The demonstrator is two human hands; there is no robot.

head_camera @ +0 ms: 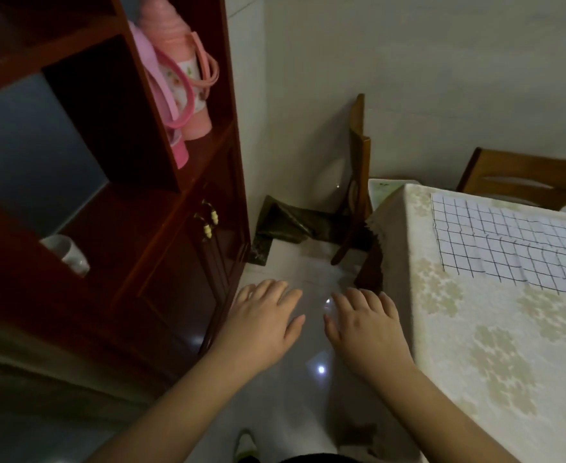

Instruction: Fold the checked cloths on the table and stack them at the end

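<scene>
- The left hand (264,324) is held out palm down over the glossy floor (311,389), fingers straight and slightly spread, holding nothing.
- The right hand (365,329) is beside it in the same pose, flat and open with nothing in it, just off the near corner of the table.
- The two hands are near each other but apart, thumbs pointing inward.
- The checked cloth (508,242), white with a dark grid, lies spread flat on the table, well away from both hands; its right part runs out of view, and creases suggest more than one piece, though I cannot tell how many.
- The table (495,355) wears a cream tablecloth with a pale floral pattern that hangs over the edge.
- Two wooden chairs stand at the far side: one (358,182) by the table corner against the wall, another (522,182) behind the table.
- A dark red wooden cabinet (161,248) fills the left; on its shelf stand pink thermos flasks (181,78), and a white cup (66,253) sits lower down.
- A dark crumpled bag (281,225) lies on the floor between cabinet and chair.
</scene>
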